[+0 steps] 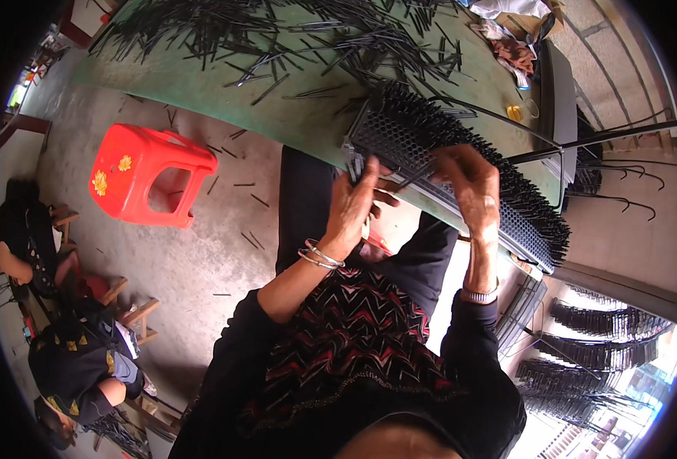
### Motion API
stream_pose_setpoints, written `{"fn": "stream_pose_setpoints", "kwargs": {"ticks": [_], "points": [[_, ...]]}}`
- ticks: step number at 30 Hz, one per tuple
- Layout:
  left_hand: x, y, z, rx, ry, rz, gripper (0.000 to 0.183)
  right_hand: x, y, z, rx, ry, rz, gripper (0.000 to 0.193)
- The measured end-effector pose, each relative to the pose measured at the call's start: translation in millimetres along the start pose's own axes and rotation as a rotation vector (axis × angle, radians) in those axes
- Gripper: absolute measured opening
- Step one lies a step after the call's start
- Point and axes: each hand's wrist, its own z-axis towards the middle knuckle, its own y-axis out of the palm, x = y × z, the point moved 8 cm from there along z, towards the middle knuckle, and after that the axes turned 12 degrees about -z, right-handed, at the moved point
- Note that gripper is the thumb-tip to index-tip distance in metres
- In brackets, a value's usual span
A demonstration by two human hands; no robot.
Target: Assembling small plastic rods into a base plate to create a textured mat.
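Note:
A long black rack (pixel 528 236) with a honeycomb of holes lies slantwise at the table's edge, and dense dark sticks (pixel 461 126) bristle from its far side. My left hand (pixel 351 205) is at the rack's left end, its fingers curled around a few short black sticks (pixel 356 164). Over the middle of the rack, my right hand (pixel 470 183) is bent with its fingertips pinched on a thin black stick (pixel 415 177) slanting toward the left hand. The fingertips partly hide where that stick meets the holes.
A heap of loose black sticks (pixel 277 34) covers the far part of the green table (pixel 201 92). Left stands a red plastic stool (pixel 128 172) among sticks scattered on the floor. Metal rods with hooks (pixel 614 195) jut out at right. Two people (pixel 78 359) sit at the far left.

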Motion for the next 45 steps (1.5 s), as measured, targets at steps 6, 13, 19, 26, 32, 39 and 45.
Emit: {"fn": "stream_pose_setpoints", "kwargs": {"ticks": [6,13,19,26,32,39,45], "points": [[42,-47,24,0.259,0.242,-0.153,0.038,-24,-31,1,0.506,-0.155,-0.262,0.012],[110,-55,96,0.229,0.841,0.148,0.033,-29,-17,10,0.598,-0.249,-0.541,0.010],[78,-68,115,0.215,0.916,0.641,0.026,-38,-12,13,0.569,-0.253,-0.710,0.008],[77,-72,118,0.107,0.782,0.395,0.029,-43,-8,17,0.595,-0.272,-0.776,0.008],[84,-69,100,0.102,0.427,-0.169,0.030,-44,-5,18,0.593,-0.284,-0.771,0.009],[52,-35,30,0.017,0.133,-0.250,0.025,-38,12,26,0.509,-0.335,-0.850,0.008],[26,-4,-8,-0.052,-0.045,-0.221,0.031,-41,4,29,0.562,-0.359,-0.875,0.015]]}}
